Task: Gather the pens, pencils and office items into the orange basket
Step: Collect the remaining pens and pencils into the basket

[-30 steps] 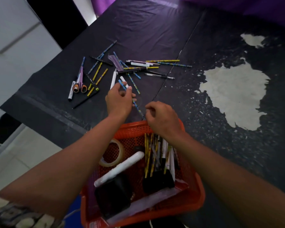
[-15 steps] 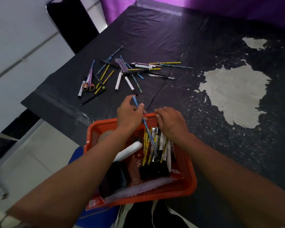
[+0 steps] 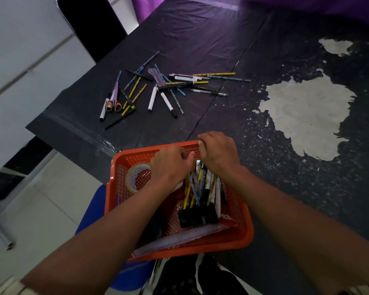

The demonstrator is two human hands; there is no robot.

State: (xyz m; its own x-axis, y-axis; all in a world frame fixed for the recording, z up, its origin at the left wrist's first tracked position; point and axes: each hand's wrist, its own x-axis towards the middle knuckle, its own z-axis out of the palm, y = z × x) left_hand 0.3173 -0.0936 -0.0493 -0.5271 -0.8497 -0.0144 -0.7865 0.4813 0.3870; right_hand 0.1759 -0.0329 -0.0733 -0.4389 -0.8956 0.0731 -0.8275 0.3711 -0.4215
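Hands meet over the orange basket (image 3: 241, 231): the right hand (image 3: 218, 153) curls its grip on the far rim, while the left hand (image 3: 169, 165) hovers curled above the pencils inside — whether it holds one cannot be told. Beyond both grips, up-left on the bench (image 3: 200, 39), lie the loose pens and pencils (image 3: 173, 90), long axes splayed — nearer the left hand.

Both forearms stretched forward from the lower corners, converging toward the middle. Left hand (image 3: 168, 165) back-up, fingers curled downward, thumb out toward the other hand; grip contents hidden. Right hand (image 3: 218, 153) just beside it, knuckles up, fingers curled under. Hands nearly touching.
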